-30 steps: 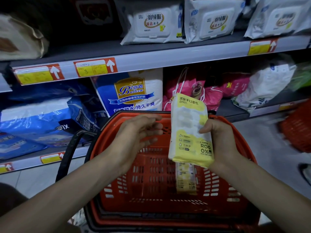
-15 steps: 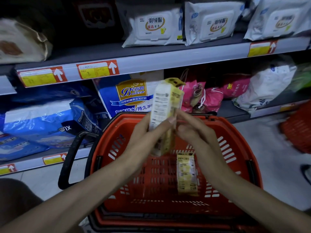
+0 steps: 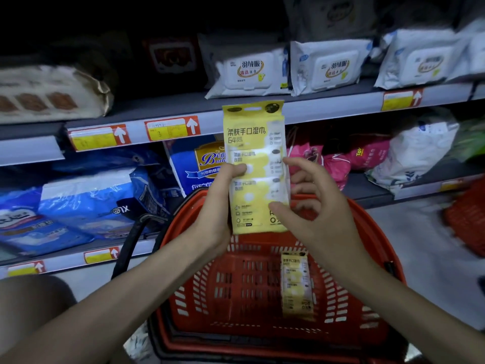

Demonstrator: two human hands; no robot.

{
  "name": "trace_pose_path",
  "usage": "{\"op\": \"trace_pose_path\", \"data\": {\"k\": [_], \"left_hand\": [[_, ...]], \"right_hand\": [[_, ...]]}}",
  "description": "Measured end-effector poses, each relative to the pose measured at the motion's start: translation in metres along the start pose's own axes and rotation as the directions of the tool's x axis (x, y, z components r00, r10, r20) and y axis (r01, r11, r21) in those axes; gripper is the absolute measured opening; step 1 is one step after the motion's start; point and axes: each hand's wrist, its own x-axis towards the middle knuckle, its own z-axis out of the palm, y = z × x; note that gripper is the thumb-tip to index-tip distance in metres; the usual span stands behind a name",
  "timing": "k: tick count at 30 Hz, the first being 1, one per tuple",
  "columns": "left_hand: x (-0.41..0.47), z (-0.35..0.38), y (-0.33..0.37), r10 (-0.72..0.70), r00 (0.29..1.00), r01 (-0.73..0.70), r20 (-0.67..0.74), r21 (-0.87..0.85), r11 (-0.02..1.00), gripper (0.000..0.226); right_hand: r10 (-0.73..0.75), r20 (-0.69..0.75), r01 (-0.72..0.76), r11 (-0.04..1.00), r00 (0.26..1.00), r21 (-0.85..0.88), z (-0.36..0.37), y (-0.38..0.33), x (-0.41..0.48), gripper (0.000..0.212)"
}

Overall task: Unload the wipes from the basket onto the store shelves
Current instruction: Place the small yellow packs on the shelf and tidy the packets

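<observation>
A yellow and white wipes pack (image 3: 256, 164) stands upright in the air above the red basket (image 3: 372, 232), its printed front facing me. My left hand (image 3: 217, 206) grips its left edge, thumb on the front. My right hand (image 3: 315, 206) has its thumb on the lower right corner and its fingers curled behind the right edge. A second, similar yellow pack (image 3: 296, 285) lies on the basket floor at the right. The top of the raised pack overlaps the front rail of the upper shelf (image 3: 328, 106).
White wipes packs (image 3: 249, 72) fill the upper shelf's right half; a brown package (image 3: 52, 93) sits at its left. Blue bagged goods (image 3: 86, 206) and pink bags (image 3: 367, 153) crowd the lower shelf. The basket's black handle (image 3: 128, 248) hangs at left. Another red basket (image 3: 467, 219) stands on the floor at right.
The pack went from my right hand to my left, turned front-on and rose toward the upper shelf. My view has moved closer to the shelves.
</observation>
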Motion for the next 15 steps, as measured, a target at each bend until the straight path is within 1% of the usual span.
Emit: {"op": "trace_pose_path", "data": {"k": [2,4,6,9,12,13,14,15], "left_hand": [[-0.003,0.006,0.010,0.051,0.999,-0.051,-0.006,0.001,0.999,0.030],[-0.005,0.011,0.019,0.121,0.992,-0.121,-0.017,0.020,0.992,0.028],[-0.007,0.017,0.029,0.194,0.981,-0.194,0.000,0.053,0.980,0.034],[-0.009,0.025,0.046,0.278,0.959,-0.281,0.047,0.109,0.953,0.048],[-0.013,0.034,0.068,0.297,0.949,-0.313,0.109,0.194,0.930,0.078],[-0.014,0.038,0.078,0.303,0.943,-0.328,0.135,0.234,0.915,0.082],[-0.016,0.042,0.089,0.321,0.933,-0.355,0.163,0.267,0.896,0.081],[-0.017,0.046,0.100,0.349,0.917,-0.394,0.192,0.312,0.864,0.073]], "right_hand": [[-0.030,0.030,0.032,0.996,0.999,-0.079,-0.001,-0.007,0.003,0.078],[-0.045,0.044,0.049,0.994,0.998,-0.097,-0.004,-0.017,0.005,0.087],[-0.079,0.030,0.081,0.994,0.996,-0.072,-0.009,-0.031,0.008,0.087],[-0.132,-0.033,0.132,0.991,0.991,-0.011,-0.014,-0.054,0.010,0.085],[-0.145,-0.080,0.152,0.984,0.986,0.090,-0.020,-0.073,0.015,0.084],[-0.149,-0.101,0.159,0.981,0.984,0.109,-0.022,-0.080,0.019,0.085],[-0.152,-0.128,0.168,0.978,0.980,0.126,-0.025,-0.087,0.022,0.086],[-0.152,-0.157,0.175,0.974,0.976,0.146,-0.028,-0.093,0.028,0.087]]}}
